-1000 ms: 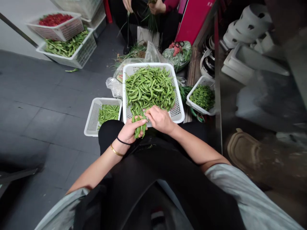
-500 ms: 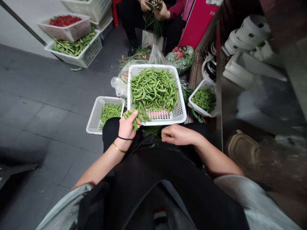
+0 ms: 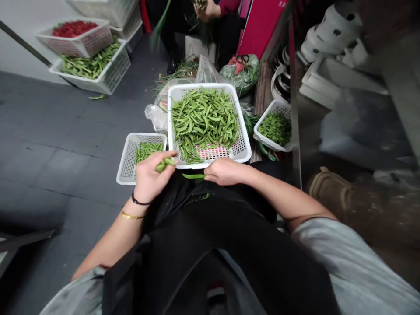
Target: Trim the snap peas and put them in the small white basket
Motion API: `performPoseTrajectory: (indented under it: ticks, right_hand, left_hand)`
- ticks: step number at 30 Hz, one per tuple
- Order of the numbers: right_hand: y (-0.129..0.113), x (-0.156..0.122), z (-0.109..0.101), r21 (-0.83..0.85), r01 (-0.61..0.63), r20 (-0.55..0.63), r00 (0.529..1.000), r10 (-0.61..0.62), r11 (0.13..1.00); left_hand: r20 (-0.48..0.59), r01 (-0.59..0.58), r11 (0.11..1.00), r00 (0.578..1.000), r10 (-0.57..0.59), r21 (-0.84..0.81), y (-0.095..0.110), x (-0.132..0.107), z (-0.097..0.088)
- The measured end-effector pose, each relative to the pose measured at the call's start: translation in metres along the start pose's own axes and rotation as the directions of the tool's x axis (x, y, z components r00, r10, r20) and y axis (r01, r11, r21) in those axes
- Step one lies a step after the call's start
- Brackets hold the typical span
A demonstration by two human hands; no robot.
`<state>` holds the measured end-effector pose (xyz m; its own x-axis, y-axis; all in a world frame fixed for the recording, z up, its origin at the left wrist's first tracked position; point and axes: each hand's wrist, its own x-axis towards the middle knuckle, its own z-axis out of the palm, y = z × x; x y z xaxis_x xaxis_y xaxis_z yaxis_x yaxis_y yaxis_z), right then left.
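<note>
My left hand (image 3: 154, 171) is closed around a few green pea pods (image 3: 165, 164), just off the near left corner of a large white basket (image 3: 243, 146). Between the fingertips of my right hand (image 3: 223, 171) is a single pea pod (image 3: 193, 176), pointing left over my lap below the basket's near rim. A heap of pea pods (image 3: 205, 118) fills most of that basket, with bare mesh showing at its near side. To the left, a smaller white basket (image 3: 123, 164) holds more pods, partly hidden by my left hand. Green scraps (image 3: 206, 195) lie on my black apron.
Leafy greens sit in a small basket (image 3: 274, 144) at the right, beside a metal edge (image 3: 295, 109). Stacked baskets (image 3: 120, 65) of green and red vegetables stand far left. Opposite, a person's hand (image 3: 210, 11) holds a bunch of stalks. A bagged vegetable bundle (image 3: 244, 76) lies behind.
My left hand has moved left with its pods. My right hand has shifted left and up, and a single pod now shows in its fingers. The person opposite has swung green stalks out leftward.
</note>
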<state>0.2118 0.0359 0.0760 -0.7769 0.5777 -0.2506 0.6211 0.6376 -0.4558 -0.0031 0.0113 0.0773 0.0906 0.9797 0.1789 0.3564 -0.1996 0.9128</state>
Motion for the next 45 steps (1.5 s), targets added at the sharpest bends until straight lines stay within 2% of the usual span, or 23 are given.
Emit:
performPoseTrajectory:
  ticks: [1,3,4,5,6,9,11,13,15,17,19,21,22,24,26,27,29,32,34,36,39,42,45]
  right_hand:
    - [-0.003,-0.003,-0.004,-0.052,0.013,0.039,0.999,-0.011,0.999]
    - [-0.008,-0.006,-0.010,-0.082,0.079,0.054,0.996,-0.075,0.993]
    - [-0.011,-0.006,-0.013,-0.058,0.121,0.040,0.992,-0.119,0.991]
    - [-0.012,-0.005,-0.014,-0.018,0.154,0.009,0.988,-0.154,0.988]
    - [-0.013,-0.005,-0.014,0.027,0.172,-0.042,0.984,-0.171,0.985]
    - [-0.013,-0.003,0.000,0.103,0.118,-0.310,0.947,-0.081,0.988]
    - [-0.011,-0.006,0.016,0.105,0.005,-0.488,0.872,0.047,0.995]
    - [-0.008,-0.014,0.031,0.130,-0.084,-0.546,0.826,0.142,0.988]
    - [-0.001,-0.025,0.040,0.172,-0.105,-0.442,0.880,0.172,0.980]
    - [0.007,-0.035,0.041,0.206,-0.139,-0.245,0.951,0.189,0.969]
    - [0.016,-0.040,0.036,0.268,-0.199,-0.128,0.962,0.240,0.942]
    - [0.021,-0.037,0.030,0.463,-0.181,-0.175,0.941,0.290,0.867]
    - [0.021,-0.032,0.027,0.600,-0.109,-0.245,0.918,0.312,0.792]
    - [0.019,-0.016,0.023,0.815,0.118,-0.394,0.831,0.394,0.567]
    - [0.012,0.005,0.023,0.881,0.321,-0.464,0.730,0.502,0.347]
    - [0.008,0.017,0.024,0.883,0.386,-0.469,0.698,0.541,0.268]
    - [-0.002,0.037,0.028,0.882,0.446,-0.445,0.681,0.581,0.152]
    - [-0.015,0.057,0.035,0.907,0.418,-0.365,0.713,0.599,0.056]
    - [-0.019,0.060,0.038,0.927,0.372,-0.324,0.748,0.579,0.037]
    - [-0.017,0.057,0.037,0.938,0.341,-0.318,0.790,0.524,0.055]
    - [-0.007,0.042,0.031,0.933,0.313,-0.360,0.829,0.429,0.179]
    - [0.005,0.027,0.023,0.913,0.239,-0.354,0.867,0.351,0.330]
    - [0.011,0.018,0.020,0.923,0.188,-0.301,0.897,0.324,0.337]
  left_hand:
    - [0.174,-0.097,0.987,0.982,0.074,0.128,0.003,0.000,-0.005]
    - [0.502,-0.243,0.943,0.859,0.100,0.228,0.008,0.001,-0.007]
    - [0.600,-0.259,0.942,0.796,0.082,0.215,0.010,0.002,-0.005]
    - [0.649,-0.231,0.956,0.758,0.061,0.181,0.010,0.001,-0.001]
    - [0.649,-0.162,0.978,0.759,0.038,0.132,0.009,0.001,0.004]
    - [0.488,0.206,0.975,0.862,-0.137,-0.090,0.003,-0.005,0.020]
    - [0.366,0.422,0.859,0.878,-0.309,-0.289,-0.004,-0.007,0.027]
    - [0.290,0.514,0.711,0.858,-0.425,-0.479,-0.012,-0.006,0.026]
    - [0.232,0.503,0.598,0.850,-0.473,-0.624,-0.021,-0.001,0.018]
    - [0.187,0.457,0.542,0.857,-0.480,-0.705,-0.029,0.006,0.006]
    - [0.168,0.422,0.531,0.872,-0.460,-0.735,-0.033,0.010,-0.003]
    - [0.205,0.428,0.540,0.882,-0.425,-0.725,-0.031,0.010,-0.003]
    - [0.241,0.447,0.552,0.881,-0.406,-0.704,-0.029,0.009,-0.001]
    - [0.305,0.485,0.603,0.873,-0.381,-0.633,-0.021,0.005,0.010]
    - [0.298,0.458,0.716,0.888,-0.350,-0.526,-0.013,0.002,0.024]
    - [0.260,0.406,0.790,0.912,-0.317,-0.458,-0.009,0.002,0.031]
    - [0.150,0.249,0.917,0.966,-0.211,-0.311,-0.005,0.003,0.043]
    - [0.054,0.096,0.978,0.995,-0.088,-0.184,-0.007,0.009,0.052]
    - [0.065,0.114,0.974,0.993,-0.103,-0.196,-0.012,0.013,0.052]
    - [0.107,0.210,0.935,0.977,-0.187,-0.284,-0.017,0.014,0.049]
    - [0.268,0.430,0.747,0.902,-0.338,-0.507,-0.024,0.011,0.043]
    - [0.450,0.568,0.549,0.822,-0.349,-0.613,-0.025,0.004,0.040]
    - [0.522,0.605,0.478,0.794,-0.310,-0.637,-0.024,-0.001,0.039]
